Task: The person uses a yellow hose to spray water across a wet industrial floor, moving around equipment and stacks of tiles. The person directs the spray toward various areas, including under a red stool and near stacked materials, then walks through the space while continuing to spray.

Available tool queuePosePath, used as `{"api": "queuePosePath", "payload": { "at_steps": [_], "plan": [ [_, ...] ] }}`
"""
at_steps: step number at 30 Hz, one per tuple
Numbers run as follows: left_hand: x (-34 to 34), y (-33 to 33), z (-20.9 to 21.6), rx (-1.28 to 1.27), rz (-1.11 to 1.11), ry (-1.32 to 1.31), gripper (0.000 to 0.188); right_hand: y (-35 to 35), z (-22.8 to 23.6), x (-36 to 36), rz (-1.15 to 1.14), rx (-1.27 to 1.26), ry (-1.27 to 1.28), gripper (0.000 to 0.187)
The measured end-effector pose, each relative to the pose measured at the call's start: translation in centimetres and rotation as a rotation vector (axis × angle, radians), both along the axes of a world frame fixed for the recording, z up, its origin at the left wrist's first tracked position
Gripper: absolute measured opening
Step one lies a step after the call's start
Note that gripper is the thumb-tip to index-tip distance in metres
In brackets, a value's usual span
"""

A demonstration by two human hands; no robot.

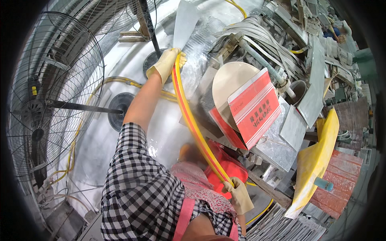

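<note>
Diagonally between the 2 gloved hands, the yellow hose (190, 120) slopes from the left hand (165, 64), fingers curled round its upper end, to the right hand (239, 197), fingers wrapped round it beside the waist.

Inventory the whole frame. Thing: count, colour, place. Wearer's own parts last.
Held hose: 1, yellow with red stripe, centre
Water spray: 1, whitish, top centre
Floor hose: at least 1, yellow, left
Fans: 2, dark, left
Round bases: 2, black, left of centre
Carton: 1, red and white, right of centre
Disc: 1, cream, behind carton
Straps: many, greyish, upper right
Bent sheet: 1, yellow, right
Board: 1, worn red, far right
Unclear object: 1, bright red, lower centre
Thin strips: many, pale, lower right
Left sleeve: 1, black-and-white check, lower left
Left hand: 1, cream glove, upper centre
Right hand: 1, cream glove, lower centre
</note>
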State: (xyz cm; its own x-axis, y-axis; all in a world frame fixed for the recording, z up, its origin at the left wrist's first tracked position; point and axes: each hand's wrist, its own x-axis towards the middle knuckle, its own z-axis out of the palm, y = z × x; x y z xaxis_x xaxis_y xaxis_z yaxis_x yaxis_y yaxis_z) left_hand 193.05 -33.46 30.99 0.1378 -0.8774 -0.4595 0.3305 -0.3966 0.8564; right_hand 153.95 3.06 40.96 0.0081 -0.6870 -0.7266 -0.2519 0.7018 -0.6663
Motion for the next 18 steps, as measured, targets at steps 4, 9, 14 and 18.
{"api": "queuePosePath", "payload": {
  "at_steps": [4,9,14,18],
  "plan": [
    [-0.6,-0.6,1.7,-0.029,-0.002,-0.049,0.035,0.0,-0.1,0.0,-0.034,0.002,-0.030,0.030],
    [-1.0,-1.0,3.6,-0.100,-0.016,-0.051,0.037,0.2,-1.0,-0.3,-0.056,-0.001,-0.068,0.030],
    [-1.4,-1.9,4.9,-0.081,-0.119,-0.109,0.035,0.1,-1.5,-0.2,0.003,0.046,-0.008,0.032],
    [-1.2,-2.9,5.2,0.046,-0.212,-0.197,0.035,-0.2,-0.9,0.3,0.004,0.015,-0.054,0.032]
  ]
}}
